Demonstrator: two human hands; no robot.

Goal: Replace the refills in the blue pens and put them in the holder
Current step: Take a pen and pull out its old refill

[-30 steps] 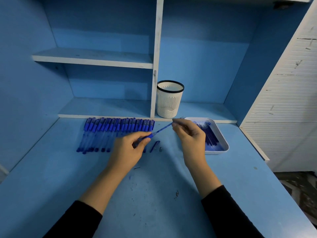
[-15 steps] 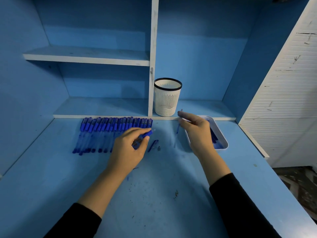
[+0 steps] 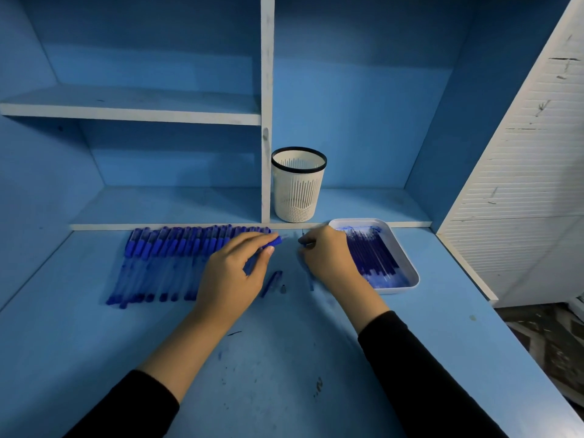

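The blue desk (image 3: 284, 374) fills the lower frame, and the job reads as mid-swap on a single pen, early in the whole task. Behind the desk stands the shelf unit (image 3: 267, 90), and a white slatted panel (image 3: 521, 184) runs down the right edge.

Left of centre lies the row of pens (image 3: 164, 260), side by side and capped, so plenty are left to do. At right of centre sits the tray (image 3: 407, 267) with the fresh refills (image 3: 369, 257) lying in it. The holder (image 3: 298, 188) stands upright at centre on the low shelf beside the divider, and nothing shows inside it.

Now the hands. The left hand (image 3: 234, 273) curls round one pen (image 3: 275, 241), whose blue end pokes out past the fingertips, over the right end of the row. The right hand (image 3: 328, 257) is down on the desk just beside the tray's left rim with its fingers bent. Whether it pinches anything cannot be told. A loose refill (image 3: 311, 281) shows as a thin line at its lower edge.

The next move looks like lifting one fresh refill from the tray and threading it into the held barrel, which takes a fine pinch and straight aim.

Between the hands lie a cap (image 3: 272, 282) and a small tip piece (image 3: 283, 289), both easy to knock away.
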